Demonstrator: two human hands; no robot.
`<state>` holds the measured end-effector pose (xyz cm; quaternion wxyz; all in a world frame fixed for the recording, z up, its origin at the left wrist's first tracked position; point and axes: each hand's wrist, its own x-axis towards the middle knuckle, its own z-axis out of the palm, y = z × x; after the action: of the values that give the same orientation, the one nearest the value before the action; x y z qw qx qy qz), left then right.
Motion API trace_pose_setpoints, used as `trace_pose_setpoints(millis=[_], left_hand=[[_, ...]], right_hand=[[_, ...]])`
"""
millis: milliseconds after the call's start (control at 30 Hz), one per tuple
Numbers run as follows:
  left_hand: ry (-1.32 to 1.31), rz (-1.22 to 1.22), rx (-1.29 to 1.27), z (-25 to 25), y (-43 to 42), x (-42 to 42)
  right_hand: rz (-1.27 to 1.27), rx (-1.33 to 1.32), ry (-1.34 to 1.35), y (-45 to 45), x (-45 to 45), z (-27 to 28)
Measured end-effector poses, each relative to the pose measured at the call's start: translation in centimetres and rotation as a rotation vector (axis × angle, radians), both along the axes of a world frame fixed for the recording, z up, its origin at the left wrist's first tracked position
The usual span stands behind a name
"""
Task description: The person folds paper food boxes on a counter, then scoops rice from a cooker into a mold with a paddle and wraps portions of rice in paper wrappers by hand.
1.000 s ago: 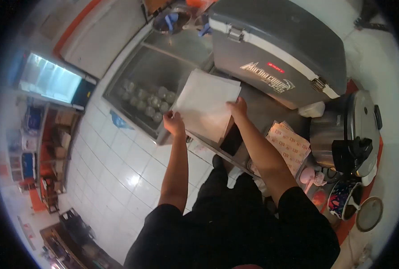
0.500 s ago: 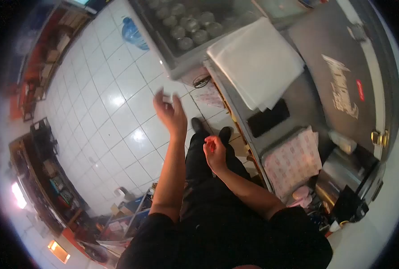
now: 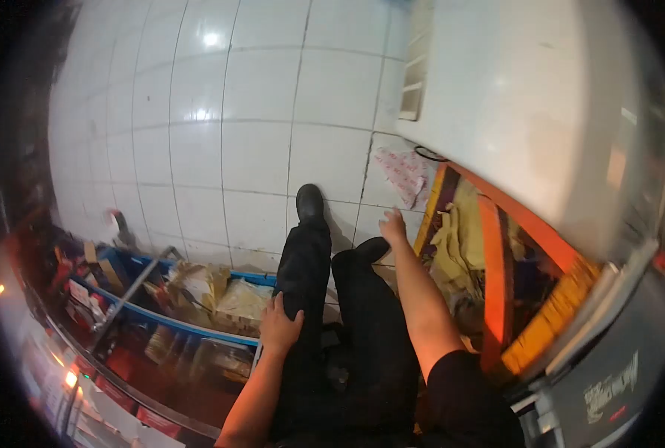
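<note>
My left hand [image 3: 279, 325] is by my left thigh, fingers apart and holding nothing, near the blue-edged shelf [image 3: 191, 322]. Further forward on the right, my right hand [image 3: 394, 225] reaches down beside my shoe, just short of a patterned paper sheet [image 3: 405, 173] lying on the tiled floor [image 3: 258, 153]. Its fingers are partly spread, with nothing visible between them. The sheet is crumpled and rests near the foot of an orange frame [image 3: 492, 261].
A white freezer body [image 3: 511, 89] stands at upper right, with a black cable [image 3: 431, 154] at its lower corner. Crumpled tan material [image 3: 456, 235] lies inside the orange frame. The grey cooler [image 3: 623, 366] is at lower right. Packages [image 3: 241, 300] sit on the left shelf.
The white sheets were let go on the counter earlier. The view has since turned down to the floor; my right hand has moved forward toward the floor paper, and my left hand has dropped beside my thigh.
</note>
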<state>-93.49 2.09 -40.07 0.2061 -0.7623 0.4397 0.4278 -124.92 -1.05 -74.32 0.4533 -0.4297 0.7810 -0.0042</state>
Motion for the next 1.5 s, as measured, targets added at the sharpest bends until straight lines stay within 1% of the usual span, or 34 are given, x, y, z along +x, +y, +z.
trace_pose_setpoints(millis=[33,100,133,200,300,367,400,433,467,500,533,567,600,633,667,700,733,767,800,833,867,900,933,967,1000,1067,1133,1200,1267,1333,1367,1400,1467,1500], left_hand=[[-0.052,-0.077,-0.029,0.4,-0.8,-0.3],[-0.066,-0.078,-0.042,0.4,-2.2,-0.4],[-0.074,-0.1,-0.072,0.4,-2.8,-0.3],[-0.077,-0.091,-0.078,0.0,-3.4,0.5],[-0.062,-0.062,-0.086,-0.3,-4.7,1.2],[-0.044,-0.027,-0.083,-0.4,-5.2,1.1],[-0.04,-0.047,-0.107,-0.5,-5.4,1.0],[-0.028,-0.072,-0.136,-0.3,-5.6,0.8],[-0.023,-0.078,-0.144,-0.1,-5.5,0.6],[-0.025,-0.122,-0.18,-0.1,-5.3,0.5],[-0.029,-0.164,-0.218,-0.4,-4.9,0.5],[0.116,-0.091,-0.322,-2.2,-4.0,0.5],[0.253,-0.029,-0.455,-1.4,-4.2,0.6],[0.429,0.415,-0.358,-1.9,-4.1,-0.1],[0.611,0.844,-0.27,-1.8,-5.3,-0.8],[0.61,1.11,-0.067,-0.6,-7.7,-1.2],[0.615,1.374,0.136,1.0,-10.0,-0.9],[0.805,1.4,0.3,0.0,-10.8,0.3],[1.002,1.396,0.464,-0.6,-11.6,1.4],[1.132,1.33,0.467,0.9,-13.4,1.0],[1.082,1.192,0.361,0.9,-14.6,0.2],[1.014,1.055,0.263,0.9,-15.9,-0.6],[0.753,0.889,0.079,0.2,-16.7,-0.8],[0.775,0.899,0.017,1.8,-17.6,-0.9],[0.794,0.809,-0.059,5.0,-18.7,-1.1],[0.914,0.447,-0.241,16.3,-21.2,-1.5],[0.985,0.035,-0.454,27.3,-21.7,-2.7],[1.046,-0.325,-0.665,34.2,-21.1,-4.5],[1.143,-0.668,-0.898,35.6,-19.6,-5.6],[1.25,-0.965,-1.013,34.1,-18.8,-7.9],[1.557,-1.009,-0.839,37.1,-18.2,-8.8],[1.587,-1.027,-0.812,39.2,-17.7,-9.2],[1.698,-1.038,-0.262,42.8,-15.7,-10.5],[1.826,-1.019,-0.02,45.4,-15.8,-11.3]], right_hand=[[-0.009,0.075,-0.009,-0.3,-1.1,-4.8],[0.095,0.248,0.05,-4.1,-0.4,-7.6],[0.217,0.349,0.116,-7.3,0.5,-5.0],[0.315,0.389,0.26,-9.0,1.1,-7.4],[0.281,0.366,0.271,-10.3,1.4,-10.7],[0.165,0.34,0.338,-10.7,1.6,-11.7],[0.168,0.342,0.334,-10.2,1.6,-12.3],[0.191,0.281,0.396,-9.7,1.6,-12.4],[0.208,0.214,0.46,-10.4,1.7,-10.7],[0.131,0.095,0.465,-10.6,2.3,-8.4],[0.055,-0.027,0.47,-10.4,4.2,-4.0],[0.041,-0.227,0.359,-8.7,5.7,-0.4],[0.021,-0.457,0.235,-8.9,7.8,7.4],[0.079,-0.636,0.255,-8.1,9.3,11.4],[0.08,-0.564,0.184,-7.6,10.9,17.3],[0.103,-0.513,0.034,-7.3,12.2,23.5],[0.092,-0.529,-0.119,-8.2,13.3,31.3],[0.174,-0.657,-0.165,-7.3,14.2,35.9],[0.243,-0.646,-0.193,-6.2,14.8,39.9],[0.22,-0.585,-0.276,-5.9,15.5,44.6],[0.285,-0.522,-0.289,-4.2,15.1,45.8],[0.272,-0.644,-0.326,-4.3,15.5,49.0],[0.254,-0.546,-0.42,-4.5,15.3,51.8],[0.354,-0.598,-0.441,-2.3,13.7,47.9],[0.334,-0.572,-0.438,-2.2,13.5,49.9],[0.23,-0.589,-0.404,-3.7,12.7,53.9],[0.058,-0.668,-0.367,-4.8,10.7,56.2],[-0.152,-0.784,-0.347,-5.9,8.0,58.5],[-0.337,-0.934,-0.357,-5.8,5.3,60.5],[-0.459,-1.104,-0.441,-5.4,2.8,61.9],[-0.488,-1.187,-0.519,-4.9,1.8,62.5],[-0.566,-1.122,-0.642,-4.3,0.6,64.6],[-0.653,-0.947,-1.045,-1.7,-0.4,68.6],[-0.692,-0.892,-1.188,0.3,-0.6,69.9]])
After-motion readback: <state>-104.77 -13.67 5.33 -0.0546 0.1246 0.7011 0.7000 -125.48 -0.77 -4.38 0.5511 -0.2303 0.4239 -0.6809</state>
